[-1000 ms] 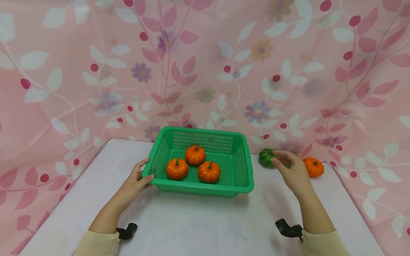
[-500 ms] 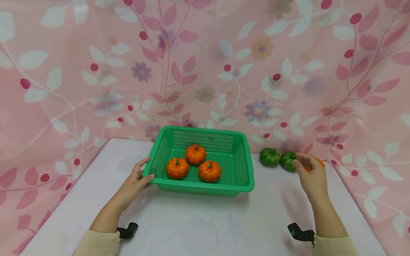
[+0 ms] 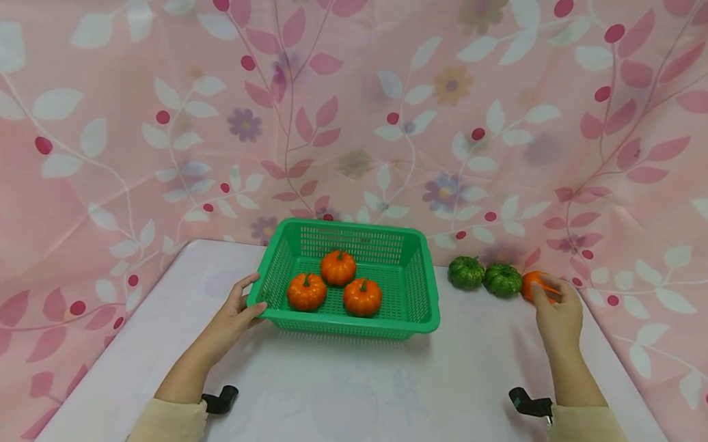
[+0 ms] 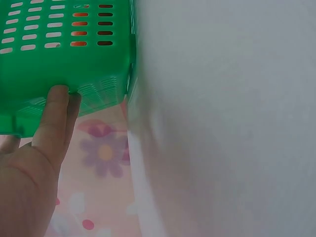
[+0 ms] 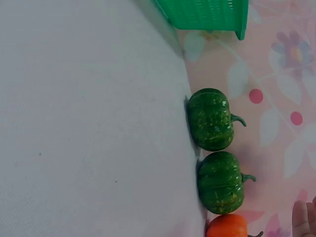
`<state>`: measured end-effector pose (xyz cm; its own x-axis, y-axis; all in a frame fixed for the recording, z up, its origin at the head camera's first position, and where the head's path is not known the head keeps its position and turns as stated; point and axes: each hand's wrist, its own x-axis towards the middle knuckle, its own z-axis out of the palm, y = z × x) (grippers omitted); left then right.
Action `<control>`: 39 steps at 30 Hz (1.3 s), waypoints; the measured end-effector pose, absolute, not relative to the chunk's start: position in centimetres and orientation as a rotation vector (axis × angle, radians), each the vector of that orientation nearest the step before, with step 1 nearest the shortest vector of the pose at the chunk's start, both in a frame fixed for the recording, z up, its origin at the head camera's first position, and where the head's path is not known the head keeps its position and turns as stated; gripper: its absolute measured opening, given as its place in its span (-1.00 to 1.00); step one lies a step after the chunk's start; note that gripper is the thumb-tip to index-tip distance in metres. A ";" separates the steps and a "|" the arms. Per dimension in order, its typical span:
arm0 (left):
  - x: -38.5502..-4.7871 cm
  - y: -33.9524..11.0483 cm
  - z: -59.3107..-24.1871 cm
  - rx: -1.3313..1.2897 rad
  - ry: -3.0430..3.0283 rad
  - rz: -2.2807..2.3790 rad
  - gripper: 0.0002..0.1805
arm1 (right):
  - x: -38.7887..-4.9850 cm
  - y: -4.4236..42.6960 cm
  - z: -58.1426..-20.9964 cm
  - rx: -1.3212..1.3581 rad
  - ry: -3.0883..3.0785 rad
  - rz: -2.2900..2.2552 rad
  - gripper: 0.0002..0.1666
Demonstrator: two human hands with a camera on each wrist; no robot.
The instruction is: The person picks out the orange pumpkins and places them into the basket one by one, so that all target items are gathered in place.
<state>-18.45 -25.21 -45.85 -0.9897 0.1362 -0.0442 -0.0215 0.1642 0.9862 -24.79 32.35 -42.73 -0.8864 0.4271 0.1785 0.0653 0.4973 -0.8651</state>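
Note:
A green plastic basket (image 3: 347, 320) holds three small orange pumpkins: one at the back (image 3: 338, 268), one at front left (image 3: 306, 292) and one at front right (image 3: 362, 297). My left hand (image 3: 232, 322) holds the basket's front left corner, thumb on the rim and fingers against the outer wall (image 4: 59, 106). At the back right, two green pumpkins (image 3: 465, 272) (image 3: 503, 280) and an orange pumpkin (image 3: 533, 285) stand in a row. My right hand (image 3: 559, 317) is at the orange one, partly covering it. Only its fingertips (image 5: 300, 219) show in the right wrist view, apart from that pumpkin.
A white cloth (image 3: 341, 398) covers the table. Behind it hangs a pink floral curtain (image 3: 361, 112). Black camera mounts sit at the left wrist (image 3: 221, 400) and right wrist (image 3: 529, 403).
My right hand has moved rightward from the green pumpkins to the orange one, uncovering both green ones. My left hand and the basket have stayed in place.

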 end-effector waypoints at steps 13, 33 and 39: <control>-18.7 -25.4 -46.0 0.116 2.307 1.943 -0.20 | -28.0 35.4 -45.6 -0.489 -2.361 1.264 -0.48; -18.5 -25.3 -45.7 0.119 2.273 1.962 -0.19 | -30.4 39.2 -48.2 -0.670 -2.492 1.277 -0.32; -18.5 -25.3 -45.8 0.111 2.286 1.954 -0.21 | -30.7 39.9 -48.5 -0.671 -2.526 1.323 -0.24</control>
<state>-18.47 -25.31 -45.75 -0.9885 0.1415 -0.0525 -0.0298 0.1580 0.9870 -30.69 39.89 -48.53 -0.8738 0.4857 -0.0233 0.2958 0.4928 -0.8183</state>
